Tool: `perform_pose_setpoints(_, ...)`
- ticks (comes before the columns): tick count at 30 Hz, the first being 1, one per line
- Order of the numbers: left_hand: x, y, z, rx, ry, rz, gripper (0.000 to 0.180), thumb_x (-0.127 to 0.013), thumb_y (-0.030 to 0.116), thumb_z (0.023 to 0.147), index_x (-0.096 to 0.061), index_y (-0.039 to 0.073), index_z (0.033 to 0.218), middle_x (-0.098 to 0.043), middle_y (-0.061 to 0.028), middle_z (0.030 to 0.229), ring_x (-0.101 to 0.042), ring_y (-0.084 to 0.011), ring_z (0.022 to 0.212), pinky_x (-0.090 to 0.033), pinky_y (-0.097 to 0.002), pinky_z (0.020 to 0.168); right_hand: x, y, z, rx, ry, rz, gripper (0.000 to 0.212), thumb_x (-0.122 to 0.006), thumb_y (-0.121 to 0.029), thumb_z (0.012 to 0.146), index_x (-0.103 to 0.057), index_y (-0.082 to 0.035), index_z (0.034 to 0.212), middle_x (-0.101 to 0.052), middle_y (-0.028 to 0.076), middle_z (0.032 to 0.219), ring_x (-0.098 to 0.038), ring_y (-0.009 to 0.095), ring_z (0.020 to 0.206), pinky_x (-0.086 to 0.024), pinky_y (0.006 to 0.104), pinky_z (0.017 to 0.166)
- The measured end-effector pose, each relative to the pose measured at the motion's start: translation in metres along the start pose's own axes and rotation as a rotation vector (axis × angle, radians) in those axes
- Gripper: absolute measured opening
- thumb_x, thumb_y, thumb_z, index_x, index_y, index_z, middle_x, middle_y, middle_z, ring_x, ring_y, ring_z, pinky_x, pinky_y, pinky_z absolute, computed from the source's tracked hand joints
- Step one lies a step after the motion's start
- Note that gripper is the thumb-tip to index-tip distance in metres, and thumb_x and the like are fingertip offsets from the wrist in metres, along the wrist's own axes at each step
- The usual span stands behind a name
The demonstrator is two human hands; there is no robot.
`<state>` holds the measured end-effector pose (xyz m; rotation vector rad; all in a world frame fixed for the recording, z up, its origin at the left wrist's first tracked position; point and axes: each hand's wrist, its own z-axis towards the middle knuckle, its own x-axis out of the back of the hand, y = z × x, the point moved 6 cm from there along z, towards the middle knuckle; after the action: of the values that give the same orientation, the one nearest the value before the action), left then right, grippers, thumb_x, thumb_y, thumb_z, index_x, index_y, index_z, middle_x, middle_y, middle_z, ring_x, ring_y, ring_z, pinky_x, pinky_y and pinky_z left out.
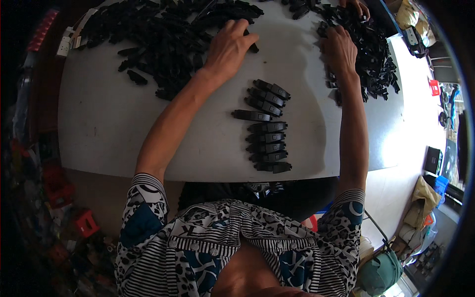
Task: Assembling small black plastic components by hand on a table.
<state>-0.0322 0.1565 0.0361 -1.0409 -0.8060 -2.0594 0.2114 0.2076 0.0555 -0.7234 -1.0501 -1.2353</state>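
Patterned shirt (pixel 198 230) nearest, we note the left hand (pixel 227 49) seemingly narrowed on a black plastic part (pixel 254 48), long axis roughly fore-and-aft, beyond the part row (pixel 267 137); the right hand (pixel 341 52) curls at the right pile (pixel 378 69), hold indeterminable.

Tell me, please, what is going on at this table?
The person's left hand is at the edge of a pile of black parts, the right hand at a pile of small black pieces; whether either grips anything is unclear. Between them, lower in the view, lies a column of black parts. Another person's hand shows past the right hand.
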Motion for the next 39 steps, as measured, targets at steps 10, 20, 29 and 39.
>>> perform_pose_setpoints(10,-0.016,0.028,-0.015,0.030,-0.216,-0.161,0.028,-0.076,0.012,0.078,-0.061,0.007,0.101,-0.060,-0.0059,0.096,-0.066,-0.0281,0.080,-0.055,-0.0377,0.068,-0.007,-0.034,-0.017,0.141,0.118,-0.042,0.020,-0.059,-0.005,0.079,-0.066,-0.011,0.097,-0.061,0.010,0.098,-0.060,0.027,0.099,-0.053,0.0384,0.075)
perform_pose_setpoints(20,-0.008,0.046,-0.019,0.033,0.107,-0.363,0.036,-0.073,0.009,0.082,-0.062,0.008,0.116,-0.065,-0.0040,0.089,-0.064,-0.0207,0.069,-0.053,-0.0318,0.061,-0.004,-0.015,-0.046,-0.057,0.146,0.587,0.014,-0.058,-0.007,0.087,-0.061,-0.010,0.100,-0.060,0.010,0.087,-0.064,0.026,0.081,-0.052,0.0381,0.069)
perform_pose_setpoints(29,-0.046,0.010,-0.018,0.553,-0.137,-1.131,0.023,-0.064,0.012,0.092,-0.068,0.007,0.113,-0.064,-0.0010,0.080,-0.058,-0.0133,0.066,-0.048,-0.0264,0.063,-0.028,-0.014,-0.073,-0.529,-0.111,2.007,0.014,-0.062,-0.012,0.094,-0.057,-0.005,0.103,-0.058,0.002,0.082,-0.062,0.015,0.065,-0.049,0.0261,0.052)
perform_pose_setpoints(39,-0.018,0.039,-0.011,0.057,-0.004,-0.194,0.017,-0.069,0.013,0.086,-0.073,0.006,0.101,-0.057,-0.0088,0.088,-0.060,-0.0262,0.091,-0.051,-0.0376,0.077,-0.002,-0.068,-0.075,-0.269,-0.290,1.499,0.017,-0.059,-0.003,0.086,-0.061,-0.005,0.103,-0.060,-0.001,0.093,-0.051,0.005,0.065,-0.042,0.0220,0.057)
